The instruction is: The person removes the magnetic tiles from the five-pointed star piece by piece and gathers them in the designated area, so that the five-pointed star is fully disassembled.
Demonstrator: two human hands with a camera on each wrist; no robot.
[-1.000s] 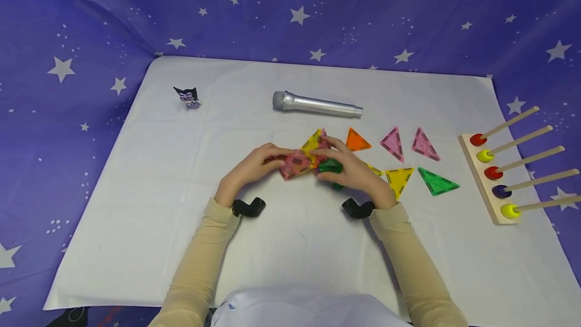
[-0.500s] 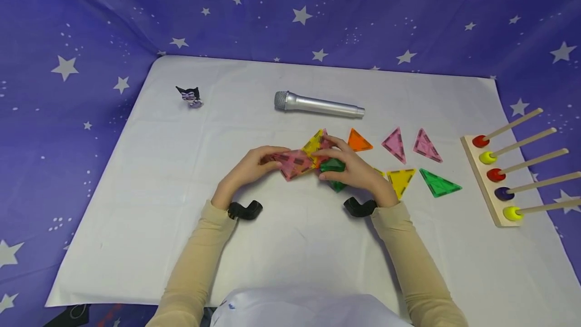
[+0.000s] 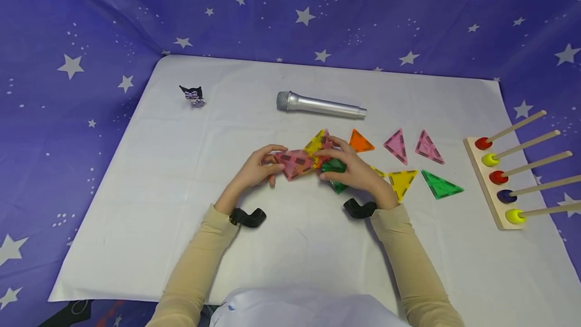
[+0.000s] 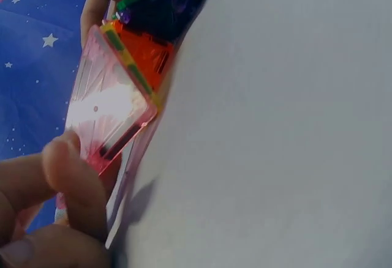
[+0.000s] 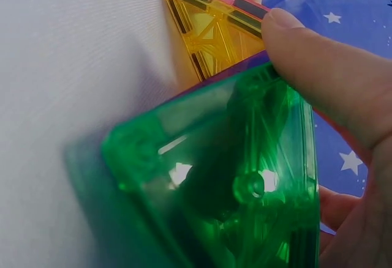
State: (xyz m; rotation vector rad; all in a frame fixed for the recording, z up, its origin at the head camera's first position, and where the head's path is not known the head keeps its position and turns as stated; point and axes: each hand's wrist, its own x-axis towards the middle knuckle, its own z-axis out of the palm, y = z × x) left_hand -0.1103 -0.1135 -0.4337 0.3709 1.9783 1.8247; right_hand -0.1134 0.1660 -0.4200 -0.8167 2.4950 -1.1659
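Note:
Translucent triangular magnetic tiles are joined into a small standing cluster between my two hands in the head view. At its left end my left hand [image 3: 257,168] pinches a pink magnetic tile [image 3: 295,164]; in the left wrist view the thumb lies near that tile's edge. My right hand [image 3: 356,169] grips the right side, with fingers over the top and the thumb beside a green magnetic tile [image 3: 334,166]. Between them leans a yellow magnetic tile [image 3: 314,144]. An orange tile [image 4: 147,54] shows inside the cluster. The right palm hides part of the structure.
Loose triangular tiles lie to the right: orange [image 3: 361,141], two pink including one pink tile [image 3: 396,145], yellow [image 3: 402,183] and green [image 3: 440,184]. Behind is a silver microphone [image 3: 321,105]. A small figurine [image 3: 193,96] stands back left; a wooden peg board [image 3: 492,183] sits far right.
My left hand's fingers have shifted slightly on the pink tile, and a lower finger now shows beneath it. The right hand keeps its grip. The whole view has drifted slightly.

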